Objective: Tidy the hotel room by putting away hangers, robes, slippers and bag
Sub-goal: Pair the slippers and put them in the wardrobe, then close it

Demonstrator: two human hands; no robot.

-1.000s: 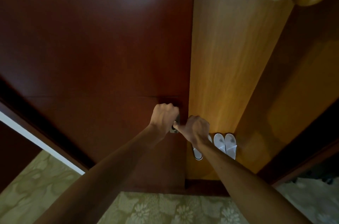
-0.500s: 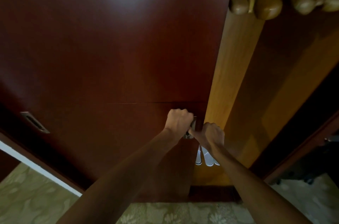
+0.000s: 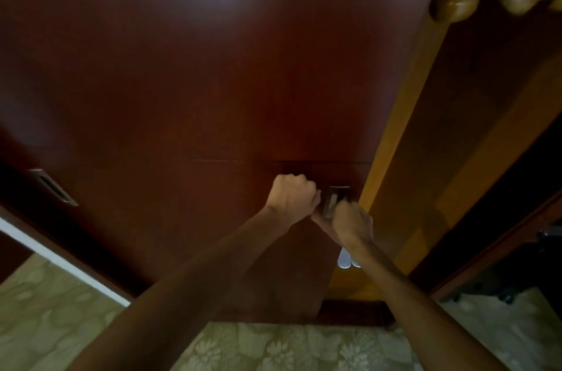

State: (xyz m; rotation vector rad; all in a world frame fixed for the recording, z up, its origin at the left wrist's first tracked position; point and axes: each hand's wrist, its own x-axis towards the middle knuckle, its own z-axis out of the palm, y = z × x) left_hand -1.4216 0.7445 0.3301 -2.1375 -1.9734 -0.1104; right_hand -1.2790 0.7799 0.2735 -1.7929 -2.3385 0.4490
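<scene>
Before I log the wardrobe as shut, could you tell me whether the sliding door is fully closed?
No, a gap remains beside the sliding door, showing white slippers inside.

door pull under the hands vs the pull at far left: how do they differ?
The right-hand pull sits near the sliding door's open edge, with the right hand on it and the left hand fisted beside it; the left-hand pull is untouched. The left-hand pull looks paler. Both are recessed metal slots.
</scene>
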